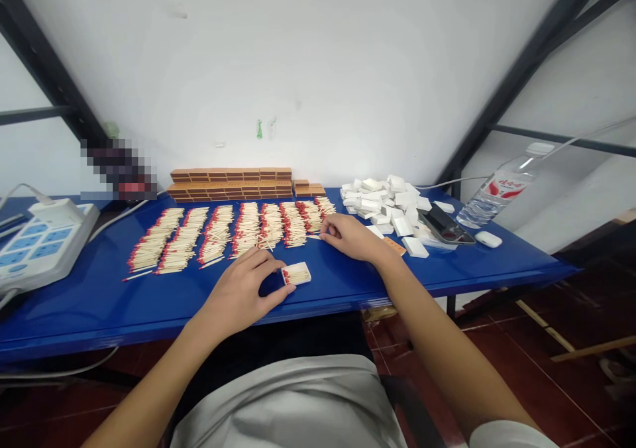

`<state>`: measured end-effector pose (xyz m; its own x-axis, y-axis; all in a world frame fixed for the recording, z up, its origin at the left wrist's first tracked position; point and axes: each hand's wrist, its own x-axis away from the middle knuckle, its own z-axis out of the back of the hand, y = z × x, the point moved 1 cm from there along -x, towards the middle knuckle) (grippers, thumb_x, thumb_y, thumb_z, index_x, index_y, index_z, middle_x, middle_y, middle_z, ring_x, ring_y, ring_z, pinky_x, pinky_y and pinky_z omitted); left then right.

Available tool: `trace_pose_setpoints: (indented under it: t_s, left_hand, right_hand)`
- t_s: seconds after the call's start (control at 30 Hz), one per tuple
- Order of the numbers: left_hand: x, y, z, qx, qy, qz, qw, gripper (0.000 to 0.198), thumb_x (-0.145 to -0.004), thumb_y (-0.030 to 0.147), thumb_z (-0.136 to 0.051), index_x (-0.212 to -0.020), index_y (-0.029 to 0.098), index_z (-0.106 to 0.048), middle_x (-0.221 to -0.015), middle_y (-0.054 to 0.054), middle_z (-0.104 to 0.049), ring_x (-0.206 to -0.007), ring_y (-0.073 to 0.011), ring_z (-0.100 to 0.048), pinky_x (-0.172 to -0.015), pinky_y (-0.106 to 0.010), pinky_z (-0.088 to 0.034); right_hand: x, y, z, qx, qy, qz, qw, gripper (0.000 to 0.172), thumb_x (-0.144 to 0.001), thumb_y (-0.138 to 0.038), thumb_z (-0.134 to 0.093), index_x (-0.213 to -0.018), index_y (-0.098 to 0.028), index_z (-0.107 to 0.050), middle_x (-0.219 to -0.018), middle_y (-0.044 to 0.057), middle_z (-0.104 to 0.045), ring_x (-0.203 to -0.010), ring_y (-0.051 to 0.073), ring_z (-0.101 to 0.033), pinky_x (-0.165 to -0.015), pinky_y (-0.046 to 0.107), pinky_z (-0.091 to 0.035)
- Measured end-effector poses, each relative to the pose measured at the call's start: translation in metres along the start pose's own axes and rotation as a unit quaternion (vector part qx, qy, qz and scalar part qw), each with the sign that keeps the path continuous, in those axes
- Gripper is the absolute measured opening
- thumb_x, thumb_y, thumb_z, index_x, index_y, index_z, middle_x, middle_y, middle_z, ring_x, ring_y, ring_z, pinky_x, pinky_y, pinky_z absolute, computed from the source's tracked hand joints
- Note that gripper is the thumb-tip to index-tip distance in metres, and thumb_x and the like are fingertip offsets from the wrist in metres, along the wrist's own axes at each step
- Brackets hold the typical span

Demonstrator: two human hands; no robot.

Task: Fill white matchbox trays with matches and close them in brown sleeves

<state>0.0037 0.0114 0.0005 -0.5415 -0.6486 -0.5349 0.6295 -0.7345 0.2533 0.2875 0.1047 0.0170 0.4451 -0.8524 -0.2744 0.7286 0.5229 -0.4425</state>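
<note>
A small white matchbox tray (297,274) lies on the blue table, with several red-tipped matches in it. The thumb and forefinger of my left hand (248,282) hold its left end from both sides. My right hand (345,236) is just beyond and to the right of the tray, at the near edge of the rightmost match pile (325,205). Its fingertips are pinched together on a match (313,237) whose pale stick juts out to the left. More piles of red-headed matches (246,229) stretch in a row to the left.
Closed matchboxes (231,186) are stacked along the wall. At right lie a heap of white tray boxes (387,199), a phone (444,223), a white earphone case (488,239) and a tilted water bottle (504,186). A power strip (42,246) occupies the left end of the blue table (149,309).
</note>
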Motion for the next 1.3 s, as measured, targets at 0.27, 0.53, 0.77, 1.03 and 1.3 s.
trace_pose_setpoints:
  t_s: [0.27, 0.53, 0.77, 1.03, 1.3]
  left_hand:
    - [0.000, -0.001, -0.001, 0.001, 0.004, -0.004, 1.000, 0.022, -0.101, 0.038, -0.072, -0.116, 0.021, -0.072, -0.106, -0.008, -0.071, -0.102, -0.0264, -0.068, -0.094, -0.043, -0.057]
    - [0.001, -0.001, -0.001, -0.001, 0.001, -0.003, 1.000, 0.022, -0.102, 0.039, -0.071, -0.116, 0.022, -0.071, -0.106, -0.008, -0.071, -0.102, -0.0258, -0.067, -0.095, -0.043, -0.056]
    - [0.000, -0.001, 0.000, 0.002, -0.001, 0.002, 1.000, 0.022, -0.101, 0.040, -0.071, -0.115, 0.023, -0.072, -0.107, -0.008, -0.071, -0.102, -0.0260, -0.068, -0.095, -0.043, -0.057]
    - [0.000, -0.001, -0.001, 0.000, -0.001, -0.003, 1.000, 0.023, -0.102, 0.039, -0.071, -0.116, 0.021, -0.071, -0.107, -0.008, -0.071, -0.103, -0.0264, -0.068, -0.095, -0.044, -0.056]
    - [0.001, -0.001, -0.001, -0.008, -0.002, -0.007, 1.000, 0.024, -0.102, 0.040, -0.071, -0.116, 0.020, -0.070, -0.107, -0.008, -0.070, -0.102, -0.0259, -0.067, -0.095, -0.043, -0.056]
  right_hand:
    - [-0.001, -0.006, -0.004, 0.012, -0.008, 0.007, 1.000, 0.014, -0.099, -0.025, -0.063, -0.087, -0.018, -0.064, -0.086, 0.003, -0.063, -0.075, 0.016, -0.053, -0.069, 0.028, -0.035]
    - [-0.001, -0.006, -0.003, 0.011, -0.020, -0.009, 1.000, 0.015, -0.101, -0.025, -0.061, -0.089, -0.018, -0.065, -0.089, 0.004, -0.065, -0.076, 0.017, -0.054, -0.069, 0.029, -0.036]
    - [0.001, 0.002, -0.001, 0.015, -0.020, -0.013, 1.000, 0.013, -0.102, -0.022, -0.060, -0.089, -0.019, -0.063, -0.087, 0.003, -0.064, -0.077, 0.018, -0.055, -0.071, 0.029, -0.038]
    - [0.000, 0.004, -0.002, 0.031, -0.017, -0.018, 0.999, 0.009, -0.101, -0.022, -0.060, -0.093, -0.019, -0.064, -0.085, 0.003, -0.064, -0.078, 0.019, -0.055, -0.072, 0.029, -0.038]
    - [0.004, -0.004, 0.003, -0.007, -0.032, -0.029, 0.999, 0.015, -0.105, -0.025, -0.058, -0.092, -0.019, -0.062, -0.091, 0.004, -0.066, -0.079, 0.018, -0.057, -0.073, 0.029, -0.040]
